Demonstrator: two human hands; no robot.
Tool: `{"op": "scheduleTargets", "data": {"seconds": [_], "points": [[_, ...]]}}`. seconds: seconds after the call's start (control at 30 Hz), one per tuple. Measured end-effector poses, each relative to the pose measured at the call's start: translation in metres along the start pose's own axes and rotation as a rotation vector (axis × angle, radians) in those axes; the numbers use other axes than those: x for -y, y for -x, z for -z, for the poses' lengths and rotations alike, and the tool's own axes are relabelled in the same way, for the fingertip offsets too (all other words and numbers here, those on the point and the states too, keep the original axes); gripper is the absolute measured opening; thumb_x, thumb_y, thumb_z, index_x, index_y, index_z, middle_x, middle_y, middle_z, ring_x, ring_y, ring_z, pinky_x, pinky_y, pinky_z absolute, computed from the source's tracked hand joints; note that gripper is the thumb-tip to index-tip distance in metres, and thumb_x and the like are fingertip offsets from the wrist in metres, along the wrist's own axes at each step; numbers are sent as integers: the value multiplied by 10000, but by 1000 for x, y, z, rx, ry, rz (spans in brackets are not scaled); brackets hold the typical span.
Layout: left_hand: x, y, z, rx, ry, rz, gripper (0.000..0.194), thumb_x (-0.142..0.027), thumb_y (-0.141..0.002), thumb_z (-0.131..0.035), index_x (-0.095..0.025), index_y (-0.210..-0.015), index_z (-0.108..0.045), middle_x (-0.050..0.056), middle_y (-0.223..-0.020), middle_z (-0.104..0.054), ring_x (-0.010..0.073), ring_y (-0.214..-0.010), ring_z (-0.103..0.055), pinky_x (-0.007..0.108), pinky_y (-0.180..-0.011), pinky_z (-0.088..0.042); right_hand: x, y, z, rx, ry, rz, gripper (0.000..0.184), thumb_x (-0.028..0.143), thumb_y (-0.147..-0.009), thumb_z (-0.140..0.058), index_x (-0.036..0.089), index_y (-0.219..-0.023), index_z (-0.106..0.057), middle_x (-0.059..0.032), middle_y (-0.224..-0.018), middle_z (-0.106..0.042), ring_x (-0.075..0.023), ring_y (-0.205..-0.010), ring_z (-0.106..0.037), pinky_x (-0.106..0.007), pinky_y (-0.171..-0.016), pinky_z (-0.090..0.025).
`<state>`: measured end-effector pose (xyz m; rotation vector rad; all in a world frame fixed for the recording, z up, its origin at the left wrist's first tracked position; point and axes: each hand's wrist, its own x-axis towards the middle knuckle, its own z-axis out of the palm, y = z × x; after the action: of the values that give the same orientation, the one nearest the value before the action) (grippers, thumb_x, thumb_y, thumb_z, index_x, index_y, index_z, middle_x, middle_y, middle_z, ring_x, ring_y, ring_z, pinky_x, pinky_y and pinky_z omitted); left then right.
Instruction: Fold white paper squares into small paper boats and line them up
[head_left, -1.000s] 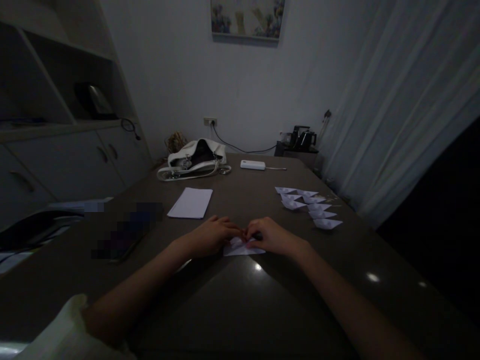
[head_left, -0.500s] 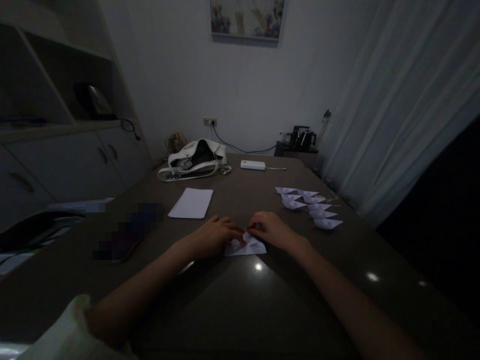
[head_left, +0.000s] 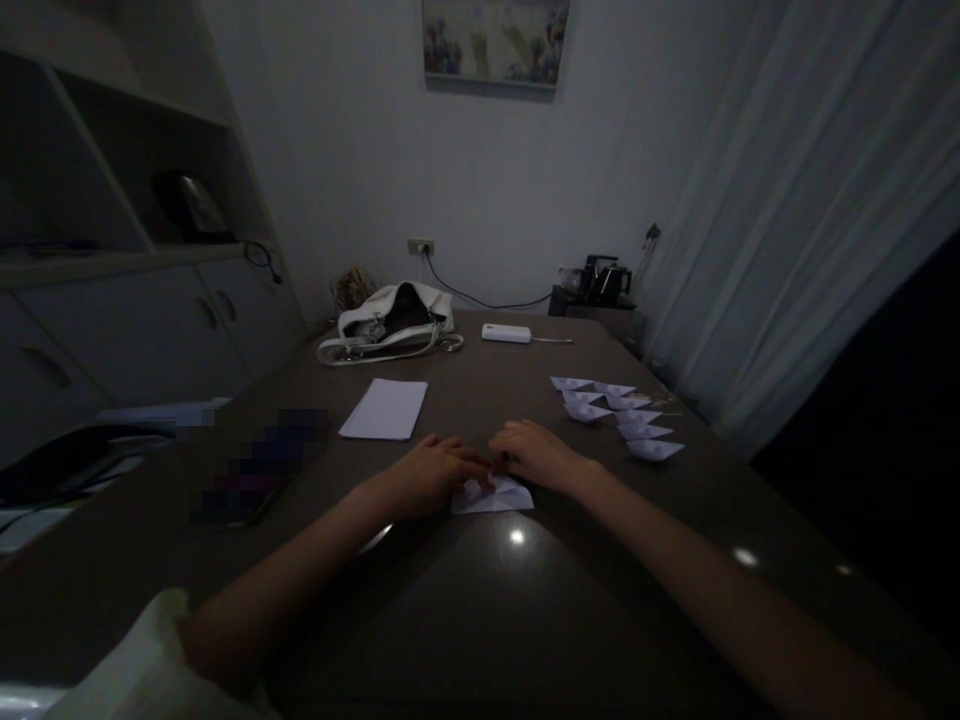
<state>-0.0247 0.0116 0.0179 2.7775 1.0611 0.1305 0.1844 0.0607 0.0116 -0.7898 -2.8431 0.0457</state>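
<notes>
A small piece of white folded paper [head_left: 508, 496] lies on the dark table before me, its wide lower edge toward me and creases across its face. My left hand [head_left: 435, 477] holds its left side down, thumb and fingers bent over it. At the paper's top edge, my right hand [head_left: 536, 455] has its fingers curled and pinched together, close against the left fingertips. The hands partly hide the paper's upper part. To the right stand several folded white paper boats [head_left: 655, 451] in a loose group.
A stack of white paper sheets [head_left: 385, 409] lies beyond my left hand. Farther back are a white handbag [head_left: 397, 318] and a white power bank [head_left: 506, 333] with a short cable. A blurred-out flat object [head_left: 262, 465] rests at the left.
My right hand has drawn back from the paper's right side to its top edge, uncovering more of the creased face. The left hand stays on the paper's left side.
</notes>
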Motion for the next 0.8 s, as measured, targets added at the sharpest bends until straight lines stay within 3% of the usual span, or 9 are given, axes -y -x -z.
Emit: {"op": "scheduleTargets", "data": {"seconds": [0.47,0.8], "points": [[0,-1,3,20,-1,-16,435,-34,-800,-492,-344,-1087,-597,-46,-1308,-536,219,-1143,-455,345,-857,-310,4,39,9,18,-12,-91,75,229,-808,-641,191,-759,-599,5,-798,-642,-171,-820,-499,-276,-703,-287],[5,0,0,4,55,-46,436,-45,-813,-485,-343,-1108,-601,-14,-1303,-535,236,-1159,-450,393,-902,-321,11,58,16,4,-75,-159,71,197,-801,-637,182,-745,-596,-6,-779,-626,-169,-801,-509,-273,-703,-327]]}}
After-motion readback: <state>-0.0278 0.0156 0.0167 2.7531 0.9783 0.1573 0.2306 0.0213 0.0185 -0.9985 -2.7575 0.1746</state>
